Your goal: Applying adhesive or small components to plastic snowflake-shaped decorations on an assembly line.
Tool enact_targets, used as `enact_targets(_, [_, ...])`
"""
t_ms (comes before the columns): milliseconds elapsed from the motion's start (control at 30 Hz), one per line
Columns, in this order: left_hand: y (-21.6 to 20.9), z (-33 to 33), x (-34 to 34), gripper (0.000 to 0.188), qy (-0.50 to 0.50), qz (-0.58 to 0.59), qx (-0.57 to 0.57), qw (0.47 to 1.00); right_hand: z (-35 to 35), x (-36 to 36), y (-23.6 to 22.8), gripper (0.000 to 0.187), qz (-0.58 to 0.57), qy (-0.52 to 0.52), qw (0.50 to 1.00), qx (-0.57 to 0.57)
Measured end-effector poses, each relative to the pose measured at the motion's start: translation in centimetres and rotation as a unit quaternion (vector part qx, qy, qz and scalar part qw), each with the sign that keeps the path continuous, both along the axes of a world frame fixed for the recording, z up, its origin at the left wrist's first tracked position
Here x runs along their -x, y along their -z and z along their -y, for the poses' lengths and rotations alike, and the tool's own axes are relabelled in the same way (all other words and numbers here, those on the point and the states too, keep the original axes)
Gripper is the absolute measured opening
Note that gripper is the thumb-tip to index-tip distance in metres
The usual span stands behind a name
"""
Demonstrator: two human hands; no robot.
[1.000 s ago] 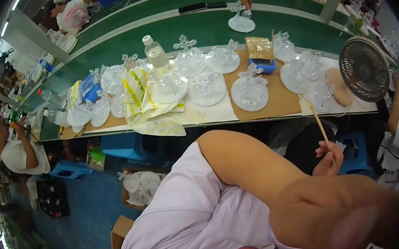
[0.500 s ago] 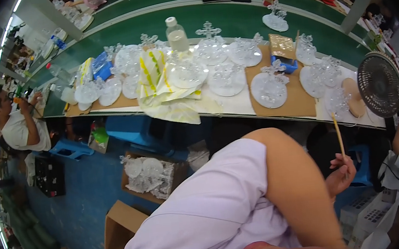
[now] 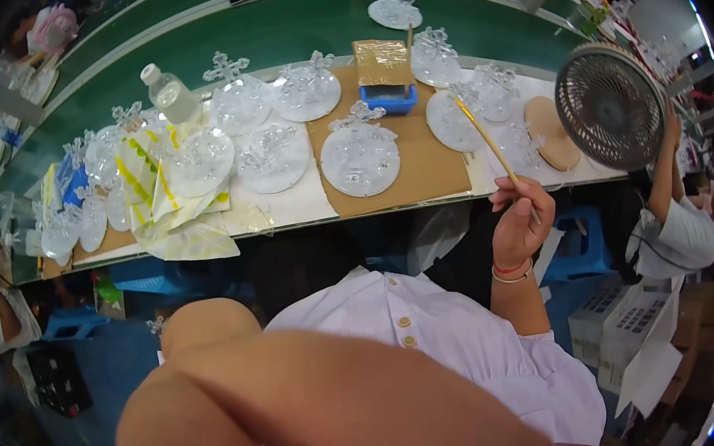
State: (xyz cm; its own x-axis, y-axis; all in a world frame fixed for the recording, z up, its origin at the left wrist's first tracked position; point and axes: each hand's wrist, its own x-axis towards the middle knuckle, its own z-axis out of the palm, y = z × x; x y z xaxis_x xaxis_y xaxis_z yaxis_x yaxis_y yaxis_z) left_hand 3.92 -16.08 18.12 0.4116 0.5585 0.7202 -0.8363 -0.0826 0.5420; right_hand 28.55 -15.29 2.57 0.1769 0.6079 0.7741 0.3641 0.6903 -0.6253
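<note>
My right hand, with a bracelet at the wrist, is raised in front of the bench edge. Its fingers are closed around a slim paintbrush with a yellowish handle, tip pointing up and away. Behind the brush tip stand clear plastic cross ornaments on round white bases. My left arm is bent across the lower part of the picture, close to the camera; its hand is out of sight. Nearest the bench front, one cross ornament stands on a brown cardboard sheet.
A round black fan stands at the bench's right. Behind the cardboard sits a blue box. A capped bottle and a yellow-patterned cloth lie left. Another person sits at right; blue stools stand below.
My view has turned, so the bench items appear farther left. My left arm has swung lower across the picture, and my right hand with the paintbrush now shows fully, nearer the bench.
</note>
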Motion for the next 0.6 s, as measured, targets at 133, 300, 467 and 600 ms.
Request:
enact_targets(133, [0.1,-0.3,2.5,0.033,-0.023,0.023,-0.006,0.999,-2.3,0.1,0.2,0.030,0.012,-0.010,1.000,0.012])
enact_targets(300, [-0.1,-1.0,1.5,0.029,-0.019,0.055,-0.015,0.998,-4.7,0.8,0.0,0.026,0.036,-0.030,0.999,0.009])
enact_targets(467, [-0.3,1.4,3.2,0.026,-0.012,0.078,-0.037,0.996,-5.6,2.4,-0.7,0.022,0.039,-0.061,0.997,0.000])
enact_targets(600, [-0.1,3.4,2.7,0.023,-0.009,0.100,-0.058,0.993,-4.5,2.1,0.4,0.023,0.027,-0.074,0.997,-0.006])
